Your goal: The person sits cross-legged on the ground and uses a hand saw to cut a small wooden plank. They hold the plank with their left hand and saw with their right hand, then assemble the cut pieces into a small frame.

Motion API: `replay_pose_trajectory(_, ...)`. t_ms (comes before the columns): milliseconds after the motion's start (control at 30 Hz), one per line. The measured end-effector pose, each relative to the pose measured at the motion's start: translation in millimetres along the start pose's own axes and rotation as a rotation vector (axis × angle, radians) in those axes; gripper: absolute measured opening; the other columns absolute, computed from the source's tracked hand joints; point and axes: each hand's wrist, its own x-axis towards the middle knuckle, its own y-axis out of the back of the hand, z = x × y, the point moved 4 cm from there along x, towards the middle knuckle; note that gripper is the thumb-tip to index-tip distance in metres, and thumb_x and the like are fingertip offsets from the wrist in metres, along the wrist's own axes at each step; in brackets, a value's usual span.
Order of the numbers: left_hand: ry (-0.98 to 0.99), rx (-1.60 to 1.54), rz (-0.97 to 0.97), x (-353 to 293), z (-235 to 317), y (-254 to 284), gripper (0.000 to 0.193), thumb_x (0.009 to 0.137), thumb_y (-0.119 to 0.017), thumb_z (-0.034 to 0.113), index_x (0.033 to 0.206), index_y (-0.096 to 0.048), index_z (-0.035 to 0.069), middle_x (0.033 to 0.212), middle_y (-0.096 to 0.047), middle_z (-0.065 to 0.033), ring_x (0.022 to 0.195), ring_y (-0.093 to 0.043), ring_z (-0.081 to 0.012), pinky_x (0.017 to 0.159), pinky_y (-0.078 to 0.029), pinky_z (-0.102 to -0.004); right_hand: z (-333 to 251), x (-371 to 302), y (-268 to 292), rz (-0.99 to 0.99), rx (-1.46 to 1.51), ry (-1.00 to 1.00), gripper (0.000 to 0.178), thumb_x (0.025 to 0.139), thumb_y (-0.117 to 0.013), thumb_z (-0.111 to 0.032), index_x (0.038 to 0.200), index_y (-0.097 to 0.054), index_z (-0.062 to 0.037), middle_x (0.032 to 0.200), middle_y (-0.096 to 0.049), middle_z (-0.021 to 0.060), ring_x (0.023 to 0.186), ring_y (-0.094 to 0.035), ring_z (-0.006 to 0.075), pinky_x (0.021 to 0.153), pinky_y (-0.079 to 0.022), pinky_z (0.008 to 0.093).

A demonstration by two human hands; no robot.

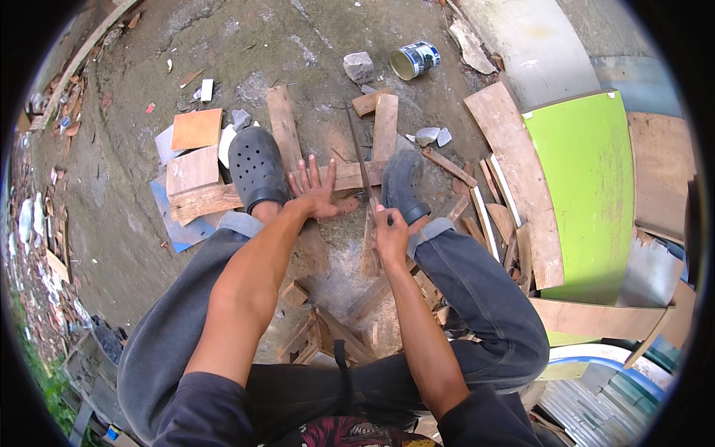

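Observation:
My left hand (319, 195) presses flat with its fingers spread on a wooden plank (348, 177) that lies crosswise in front of me. My right hand (390, 237) is closed round the near end of a handsaw (359, 153), whose handle is mostly hidden by my fingers. The thin dark blade points away from me and crosses the plank near its right end. Two other boards, a left one (281, 119) and a right one (385, 127), run lengthwise beneath the plank. My left shoe (257, 167) and right shoe (402, 182) are beside the plank, one toward each end.
Wood offcuts (324, 335) are heaped between my legs. On the left lie an orange square piece (196, 130) and flat boards. A tin can (415, 59) and a grey stone (359, 68) sit farther off. Large panels, one bright green (585, 194), crowd the right side.

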Motion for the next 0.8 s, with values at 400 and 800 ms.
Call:
replay_pose_trajectory(400, -0.001, -0.016, -0.012, 2, 1, 0, 0.135, 0.069, -0.053, 0.092, 0.159, 0.020, 0.022, 0.159, 0.032, -0.0271, 0.145, 0.035, -0.0460, 0.112, 0.016, -0.0674, 8, -14, 5, 0.019, -0.048, 0.105, 0.040, 0.102, -0.058, -0.037, 0.101, -0.064, 0.0024, 0.084, -0.065, 0.0150, 0.076, -0.061, 0.0205, 0.074, -0.048, 0.0366)
replay_pose_trajectory(800, 0.016, 0.017, 0.009, 0, -12, -7, 0.145, 0.065, -0.073, 0.078, 0.158, 0.024, 0.023, 0.158, 0.032, -0.0315, 0.144, 0.034, -0.0489, 0.112, 0.013, -0.0692, 27, -81, 36, -0.015, -0.119, 0.031, 0.037, 0.102, -0.058, -0.034, 0.104, -0.066, 0.0016, 0.091, -0.068, 0.0198, 0.087, -0.066, 0.0260, 0.082, -0.049, 0.0379)
